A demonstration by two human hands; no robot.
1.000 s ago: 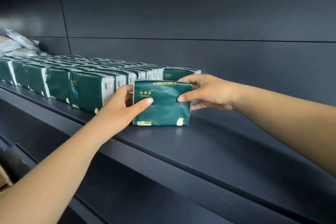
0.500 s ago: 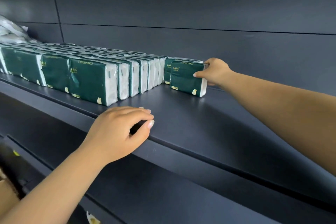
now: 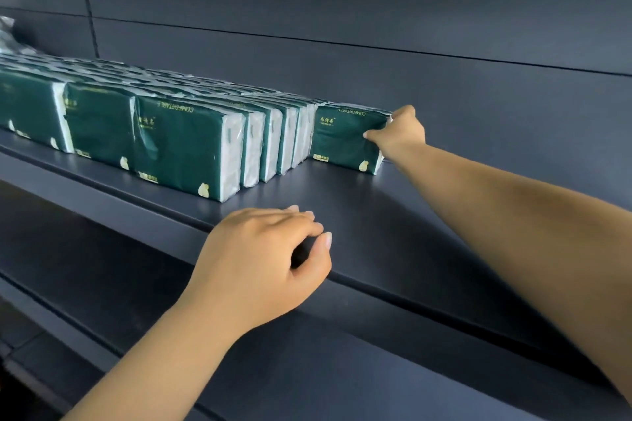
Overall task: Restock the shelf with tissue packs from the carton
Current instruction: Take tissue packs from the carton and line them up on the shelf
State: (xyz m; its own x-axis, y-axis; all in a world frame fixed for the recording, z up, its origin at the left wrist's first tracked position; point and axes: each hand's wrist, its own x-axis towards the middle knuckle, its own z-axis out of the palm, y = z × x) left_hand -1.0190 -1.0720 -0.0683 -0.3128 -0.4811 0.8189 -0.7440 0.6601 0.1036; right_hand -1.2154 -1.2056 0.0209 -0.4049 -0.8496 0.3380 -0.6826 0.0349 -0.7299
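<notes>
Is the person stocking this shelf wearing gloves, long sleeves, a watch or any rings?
None show. The left hand and right hand are bare, with no gloves, rings or bracelets in view. Both forearms are uncovered as far as the picture's edge, with no sleeve cuff or watch. The fingernails that show on the left hand look short and unpainted.
</notes>
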